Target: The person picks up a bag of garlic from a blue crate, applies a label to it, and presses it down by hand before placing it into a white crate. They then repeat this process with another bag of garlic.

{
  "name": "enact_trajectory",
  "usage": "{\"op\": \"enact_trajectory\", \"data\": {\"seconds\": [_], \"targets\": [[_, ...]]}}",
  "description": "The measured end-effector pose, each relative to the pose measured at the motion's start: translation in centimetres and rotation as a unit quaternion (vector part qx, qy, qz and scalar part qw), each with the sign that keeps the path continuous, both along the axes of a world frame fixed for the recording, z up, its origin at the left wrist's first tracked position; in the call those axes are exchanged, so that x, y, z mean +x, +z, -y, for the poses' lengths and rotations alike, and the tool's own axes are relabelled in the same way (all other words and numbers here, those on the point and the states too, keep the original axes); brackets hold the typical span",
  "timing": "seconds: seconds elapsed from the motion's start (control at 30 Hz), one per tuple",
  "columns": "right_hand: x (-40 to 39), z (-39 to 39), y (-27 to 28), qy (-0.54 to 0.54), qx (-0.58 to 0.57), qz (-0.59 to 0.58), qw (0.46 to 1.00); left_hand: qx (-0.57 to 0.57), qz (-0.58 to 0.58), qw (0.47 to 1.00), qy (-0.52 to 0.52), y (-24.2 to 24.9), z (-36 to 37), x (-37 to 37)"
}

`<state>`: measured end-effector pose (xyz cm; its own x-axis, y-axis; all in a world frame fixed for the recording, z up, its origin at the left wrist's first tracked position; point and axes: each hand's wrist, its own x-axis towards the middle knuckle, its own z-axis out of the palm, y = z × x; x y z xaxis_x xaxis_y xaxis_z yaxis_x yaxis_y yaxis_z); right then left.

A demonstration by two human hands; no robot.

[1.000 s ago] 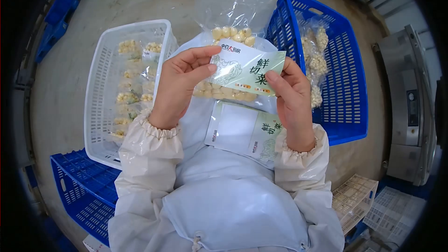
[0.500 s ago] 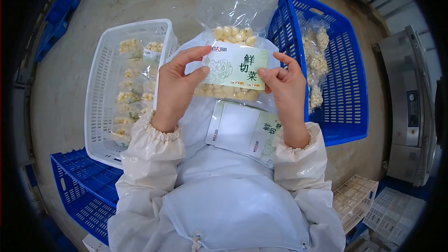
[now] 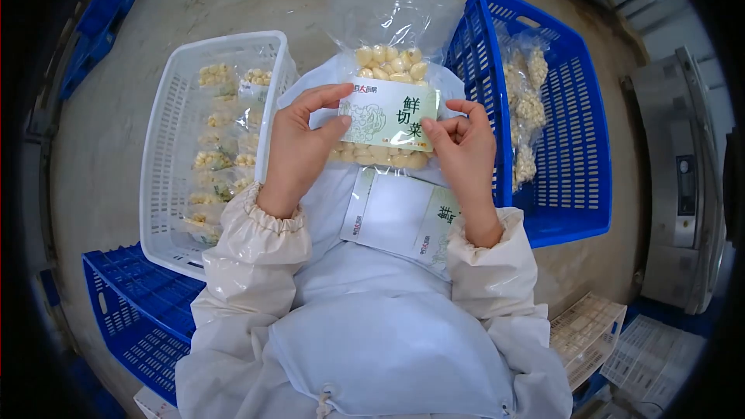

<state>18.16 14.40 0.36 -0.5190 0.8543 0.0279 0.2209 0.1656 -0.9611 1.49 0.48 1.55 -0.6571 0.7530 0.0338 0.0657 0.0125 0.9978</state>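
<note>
My left hand [image 3: 309,136] pinches the left edge of a white and green printed label [image 3: 386,114] between thumb and fingers. At the label's lower right edge, my right hand [image 3: 467,143] is closed with thumb and fingers on it. Beneath the label lies a clear plastic bag of what look like peeled garlic cloves [image 3: 394,62], resting on my lap; cloves show above and below the label. The bag's clear top end stretches away from me. Nearer my body, a stack of similar labels [image 3: 396,213] lies on my light blue apron [image 3: 372,326].
On the left stands a white crate [image 3: 178,140] with several filled bags. A blue crate [image 3: 570,132] on the right holds more filled bags [image 3: 529,112]. Another blue crate [image 3: 143,302] sits lower left; a steel machine [image 3: 673,178] stands at far right.
My right hand has shifted slightly left and down. The label has moved a little left and lower over the bag, so more cloves show above it.
</note>
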Motion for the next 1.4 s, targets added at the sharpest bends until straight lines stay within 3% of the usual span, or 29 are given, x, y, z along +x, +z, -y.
{"op": "enact_trajectory", "data": {"seconds": [0.13, 0.23, 0.33, 0.43, 0.47, 0.53, 0.6, 0.67, 0.77, 0.83, 0.87, 0.97, 1.03, 1.17, 1.4], "targets": [[0.3, 0.6, 0.8, -0.005, 0.078, 0.101, 0.992, -0.024, -0.004, 1.0, -0.009, -0.4, 0.2, -0.2], [1.4, 0.1, 1.7, -0.057, 0.18, 0.252, 0.949, -0.037, 0.024, 0.999, -0.017, -0.1, 0.4, -0.6], [2.4, 0.7, 3.9, -0.01, 0.218, 0.242, 0.945, -0.04, 0.03, 0.998, -0.032, 0.4, 0.6, -0.9], [1.6, 1.1, 5.2, 0.084, 0.404, 0.105, 0.905, -0.053, 0.027, 0.997, -0.05, 0.4, 1.1, -1.4], [0.8, 1.2, 5.0, 0.128, 0.396, 0.076, 0.906, -0.058, 0.025, 0.996, -0.056, 0.2, 1.3, -1.7], [-1.3, 1.7, 3.8, 0.214, 0.379, 0.018, 0.9, -0.046, 0.0, 0.998, 0.039, -0.5, 2.2, -2.3], [-3.0, 1.4, -0.8, 0.246, 0.467, 0.079, 0.845, -0.026, -0.065, 0.991, 0.113, -1.3, 2.6, -3.3], [-3.6, 2.4, -0.9, 0.238, 0.5, 0.163, 0.816, 0.039, -0.112, 0.985, 0.126, -0.8, 2.0, -2.0], [-3.6, 2.6, 0.6, 0.252, 0.458, 0.156, 0.838, 0.104, -0.17, 0.98, 0.012, 2.7, -0.2, 2.7], [-3.5, 2.3, 0.8, 0.265, 0.415, 0.087, 0.866, 0.063, -0.261, 0.959, -0.09, 2.4, -1.8, 4.2], [-3.2, 1.9, 0.8, 0.274, 0.421, 0.121, 0.856, 0.053, -0.283, 0.95, -0.122, 2.1, -2.6, 4.9], [-2.1, 1.3, -0.3, 0.268, 0.448, 0.222, 0.824, -0.028, -0.421, 0.903, -0.076, 1.1, -3.5, 3.3], [-1.7, 0.7, 0.0, 0.248, 0.422, 0.224, 0.842, -0.074, -0.458, 0.883, -0.066, -0.3, -3.4, 2.0], [0.0, -0.1, 0.4, 0.247, 0.43, 0.285, 0.82, -0.128, -0.481, 0.862, -0.091, -1.3, -2.2, 1.4], [0.6, -0.8, 0.0, 0.257, 0.389, 0.26, 0.846, -0.163, -0.524, 0.828, -0.115, -1.8, -0.1, -0.9]]}}
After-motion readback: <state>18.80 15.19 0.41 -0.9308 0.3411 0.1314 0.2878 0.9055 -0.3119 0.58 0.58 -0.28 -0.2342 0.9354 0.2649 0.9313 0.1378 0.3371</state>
